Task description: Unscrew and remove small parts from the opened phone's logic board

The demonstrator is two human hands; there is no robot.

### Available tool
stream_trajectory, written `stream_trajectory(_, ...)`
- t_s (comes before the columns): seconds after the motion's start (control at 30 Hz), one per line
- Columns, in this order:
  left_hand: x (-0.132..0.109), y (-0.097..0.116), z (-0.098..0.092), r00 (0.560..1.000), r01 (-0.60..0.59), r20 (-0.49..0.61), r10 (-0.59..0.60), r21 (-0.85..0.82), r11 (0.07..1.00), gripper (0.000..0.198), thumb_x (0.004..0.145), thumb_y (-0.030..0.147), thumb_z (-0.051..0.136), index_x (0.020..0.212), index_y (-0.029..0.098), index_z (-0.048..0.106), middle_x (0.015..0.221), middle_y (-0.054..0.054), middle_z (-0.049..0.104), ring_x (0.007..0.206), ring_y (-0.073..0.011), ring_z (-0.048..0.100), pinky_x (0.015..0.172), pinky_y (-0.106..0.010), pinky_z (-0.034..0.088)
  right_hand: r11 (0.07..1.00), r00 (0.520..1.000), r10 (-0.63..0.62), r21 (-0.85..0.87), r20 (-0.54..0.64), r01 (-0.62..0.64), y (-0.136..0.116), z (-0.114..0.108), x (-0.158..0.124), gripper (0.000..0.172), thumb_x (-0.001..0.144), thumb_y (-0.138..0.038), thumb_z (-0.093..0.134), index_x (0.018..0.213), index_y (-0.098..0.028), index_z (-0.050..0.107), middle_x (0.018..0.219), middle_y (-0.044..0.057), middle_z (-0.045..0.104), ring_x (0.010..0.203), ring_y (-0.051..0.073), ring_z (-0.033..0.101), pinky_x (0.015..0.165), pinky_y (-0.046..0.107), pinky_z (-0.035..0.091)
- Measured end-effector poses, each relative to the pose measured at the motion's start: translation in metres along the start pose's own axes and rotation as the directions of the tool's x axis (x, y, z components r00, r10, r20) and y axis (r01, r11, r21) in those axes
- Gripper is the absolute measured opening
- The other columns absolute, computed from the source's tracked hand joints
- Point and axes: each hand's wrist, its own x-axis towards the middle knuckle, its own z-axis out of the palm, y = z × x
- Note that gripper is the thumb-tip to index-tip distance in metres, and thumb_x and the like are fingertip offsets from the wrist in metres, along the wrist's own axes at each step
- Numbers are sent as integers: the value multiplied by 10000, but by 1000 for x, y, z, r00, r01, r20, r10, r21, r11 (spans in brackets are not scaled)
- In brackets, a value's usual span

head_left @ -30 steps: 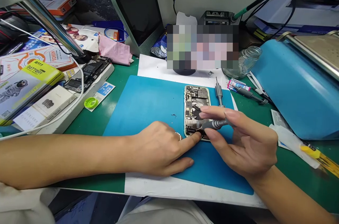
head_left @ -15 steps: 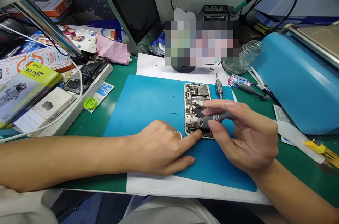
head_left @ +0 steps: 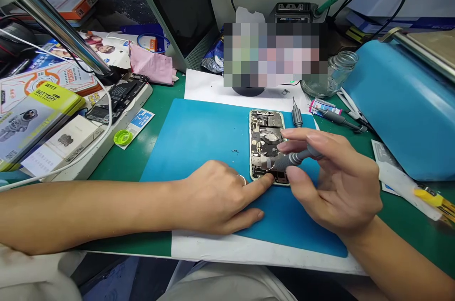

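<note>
An opened smartphone (head_left: 261,149) with its inner boards bare lies upright on the blue mat (head_left: 199,135). My left hand (head_left: 220,196) rests on the mat, its index fingertip pressing on the phone's lower end and its thumb stretched out; it grips nothing. Between the thumb and fingers of my right hand (head_left: 337,182) is a grey screwdriver (head_left: 289,160), slanted with its tip down at the lower part of the phone. Its tip sits close to my left fingertip, and I cannot tell if it touches a screw. Another screwdriver (head_left: 296,115) lies just beyond the phone.
A further grey screwdriver (head_left: 337,121) lies at the right, near a glass jar (head_left: 330,78) and a blue rolled-edge object (head_left: 398,116). At the left stand a lamp post (head_left: 71,35), boxes (head_left: 42,121) and a green cap (head_left: 122,137). A tablet-like screen (head_left: 185,12) stands behind.
The view has shifted slightly, so most things sit a little further right. The screwdriver stays at the phone's lower part, and my right hand has tilted a little.
</note>
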Motion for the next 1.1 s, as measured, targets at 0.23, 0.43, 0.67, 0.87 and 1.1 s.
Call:
stream_trajectory(0.23, -1, 1, 0, 1000, 2, 9, -2, -2, 1000, 547, 1110, 434, 412, 1524, 78, 384, 821, 4, 734, 647, -244, 699, 511, -423, 411, 1000, 1000, 14, 24, -12, -13, 0, 1, -2, 812, 830, 84, 617, 1555, -268, 521, 1453, 93, 683, 1091, 260, 749, 883, 478, 661)
stream_trajectory(0.43, 0, 0, 0, 1000, 5, 19, -5, -6, 1000, 548, 1111, 430, 407, 1531, 79, 380, 816, 6, 731, 645, -247, 697, 508, -434, 417, 1000, 999, -17, 2, -36, 17, 1, 2, 1, 861, 792, 69, 702, 1545, -311, 528, 1445, 71, 691, 1051, 261, 761, 840, 470, 680)
stream_trajectory(0.67, 0, 0, 2, 1000, -2, -25, 2, 2, 1000, 535, 1104, 426, 431, 1506, 73, 411, 772, 9, 716, 610, -240, 682, 485, -427, 375, 1000, 999, 15, 4, -44, -15, -4, 0, 3, 724, 881, 11, 603, 1519, -330, 568, 1417, 57, 712, 1052, 289, 770, 786, 502, 685)
stream_trajectory(0.87, -1, 0, 1, 1000, -6, -30, 6, 2, 1000, 534, 1100, 423, 441, 1502, 71, 423, 767, 7, 716, 608, -238, 682, 488, -426, 374, 998, 997, -56, -19, -45, 56, 1, 2, 0, 735, 887, -12, 607, 1550, -321, 535, 1355, 66, 731, 1019, 306, 771, 766, 509, 667)
stream_trajectory(1.1, 0, 0, -1, 1000, 3, -17, -3, 13, 1000, 541, 1096, 423, 452, 1507, 73, 424, 754, 9, 717, 592, -238, 677, 468, -429, 372, 982, 994, -100, -168, -52, 90, 5, -4, -4, 684, 896, -100, 667, 1541, -304, 564, 1227, 73, 760, 916, 306, 711, 700, 491, 591)
